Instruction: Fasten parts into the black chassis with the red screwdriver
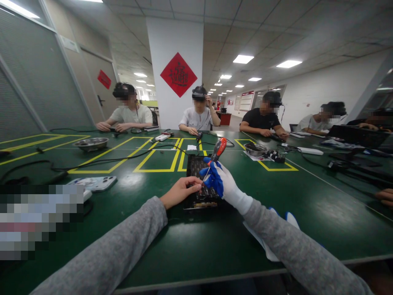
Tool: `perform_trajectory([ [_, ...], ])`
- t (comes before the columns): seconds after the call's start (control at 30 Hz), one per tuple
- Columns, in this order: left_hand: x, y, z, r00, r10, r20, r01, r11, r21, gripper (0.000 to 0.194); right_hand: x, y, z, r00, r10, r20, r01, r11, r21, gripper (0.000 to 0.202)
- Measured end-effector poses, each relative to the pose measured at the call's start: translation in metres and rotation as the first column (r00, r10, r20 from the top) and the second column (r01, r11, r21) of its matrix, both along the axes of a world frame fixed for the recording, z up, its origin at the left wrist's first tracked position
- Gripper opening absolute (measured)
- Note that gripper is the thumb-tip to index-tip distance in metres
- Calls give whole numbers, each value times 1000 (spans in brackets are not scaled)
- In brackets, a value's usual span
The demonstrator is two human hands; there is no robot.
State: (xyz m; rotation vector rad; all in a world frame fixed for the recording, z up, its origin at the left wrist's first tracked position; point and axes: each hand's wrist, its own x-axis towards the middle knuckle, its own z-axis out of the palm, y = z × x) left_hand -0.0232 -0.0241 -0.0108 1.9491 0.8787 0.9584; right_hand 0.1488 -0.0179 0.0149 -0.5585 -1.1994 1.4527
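My right hand (222,180), in a white glove with blue fingers, is closed round a screwdriver (218,150) with a red and grey handle. The tool leans, its handle up and its shaft pointing down to the left. My bare left hand (183,191) has thumb and forefinger pinched near the lower end of the shaft; what they hold, if anything, is too small to make out. Beneath both hands lies a black open device (194,167), with a brownish strip (205,205) along its near edge.
A white and blue glove (266,246) lies under my right forearm. At the left are a phone (100,183) and a metal bowl (91,144). Another bowl (256,150) and black parts stand at the right. Cables cross the green table (159,262); several people sit around it.
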Motion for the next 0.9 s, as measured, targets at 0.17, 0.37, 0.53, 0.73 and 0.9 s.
perform_trajectory([
  [0.17,-2,1,-2,1000,15,-14,-15,1000,17,28,-2,-5,3,999,10,52,-10,1000,3,41],
  [0.37,-6,0,0,992,-120,-35,120,993,-23,31,-2,-3,1,991,129,43,-126,991,-52,41],
  [0.53,-3,1,0,999,-49,-1,49,998,-43,35,-3,-3,1,994,92,55,-90,996,-23,41],
  [0.73,-3,2,-2,998,-26,-48,28,999,31,29,-3,-2,-1,990,123,63,-123,992,1,43],
  [0.9,-5,-1,6,987,-149,-55,151,988,32,30,-1,2,-4,991,125,53,-124,992,-26,43],
])
